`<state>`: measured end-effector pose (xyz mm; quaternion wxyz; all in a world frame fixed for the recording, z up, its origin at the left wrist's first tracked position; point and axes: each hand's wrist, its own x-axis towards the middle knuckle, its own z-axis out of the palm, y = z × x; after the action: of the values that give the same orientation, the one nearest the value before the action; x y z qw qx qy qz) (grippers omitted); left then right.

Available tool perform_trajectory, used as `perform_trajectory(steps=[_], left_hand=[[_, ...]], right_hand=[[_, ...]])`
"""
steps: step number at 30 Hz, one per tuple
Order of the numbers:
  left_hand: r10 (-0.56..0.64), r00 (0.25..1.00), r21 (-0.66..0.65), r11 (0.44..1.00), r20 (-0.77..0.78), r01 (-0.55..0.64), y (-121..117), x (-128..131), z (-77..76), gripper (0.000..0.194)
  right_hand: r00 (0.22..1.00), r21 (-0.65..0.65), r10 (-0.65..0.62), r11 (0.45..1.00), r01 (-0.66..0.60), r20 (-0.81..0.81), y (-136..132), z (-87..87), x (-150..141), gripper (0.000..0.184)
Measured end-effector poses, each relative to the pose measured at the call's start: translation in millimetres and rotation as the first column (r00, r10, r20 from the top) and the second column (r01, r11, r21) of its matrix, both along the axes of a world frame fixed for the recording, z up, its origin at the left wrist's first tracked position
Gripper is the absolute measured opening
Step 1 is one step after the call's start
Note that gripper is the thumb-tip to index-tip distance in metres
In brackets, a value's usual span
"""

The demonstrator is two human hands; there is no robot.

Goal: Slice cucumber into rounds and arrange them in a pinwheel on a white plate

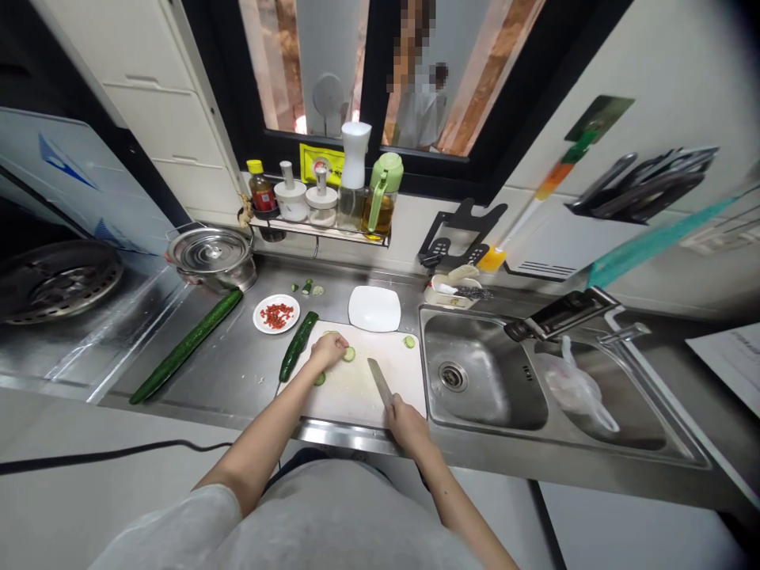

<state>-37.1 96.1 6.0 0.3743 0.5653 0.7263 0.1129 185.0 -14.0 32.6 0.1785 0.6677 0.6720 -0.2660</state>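
A white cutting board (pixel 380 396) lies on the steel counter in front of me. My left hand (pixel 327 349) is curled at the board's far left, fingers closed over a cucumber piece (pixel 348 354) whose cut end shows beside the fingertips. My right hand (pixel 406 425) grips the handle of a kitchen knife (pixel 380 382), blade pointing away over the board, apart from the cucumber. A cucumber half (pixel 298 346) lies along the board's left edge. Loose slices sit on the board (pixel 409 342).
A long whole cucumber (pixel 187 346) lies on the counter at left. A small plate of red chilli bits (pixel 276 314), a white square plate (pixel 374 308) and a lidded steel pot (pixel 212 256) stand behind. The double sink (pixel 534 412) is at right, with a plastic bag inside.
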Motion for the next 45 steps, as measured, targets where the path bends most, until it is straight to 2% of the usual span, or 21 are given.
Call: perform_trajectory(steps=[4,9,13,27,45], left_hand=[[-0.065,0.997,-0.066,0.996,-0.039,0.062,-22,2,-5.0,0.018],[-0.108,0.989,-0.011,0.994,-0.106,0.107,-34,4,-16.7,0.019],[-0.094,0.983,0.018,0.995,-0.156,0.098,-33,0,-21.7,0.022],[-0.090,0.989,-0.033,0.996,-0.120,0.086,-27,-5,-24.9,0.017],[-0.087,0.988,-0.031,0.996,-0.124,0.084,-24,-5,-31.5,0.019]], right_hand=[[1.000,0.010,0.013,1.000,-0.013,-0.001,1,-0.2,-1,0.032],[0.998,0.033,0.056,0.998,-0.057,0.033,-1,-0.5,-2,0.030],[0.994,0.067,0.100,0.992,-0.103,0.044,-5,2.9,-6,0.029],[0.969,0.057,0.245,0.968,-0.246,0.018,-6,7.2,-26,0.027],[0.962,0.064,0.274,0.959,-0.275,0.025,-5,6.8,-29,0.029]])
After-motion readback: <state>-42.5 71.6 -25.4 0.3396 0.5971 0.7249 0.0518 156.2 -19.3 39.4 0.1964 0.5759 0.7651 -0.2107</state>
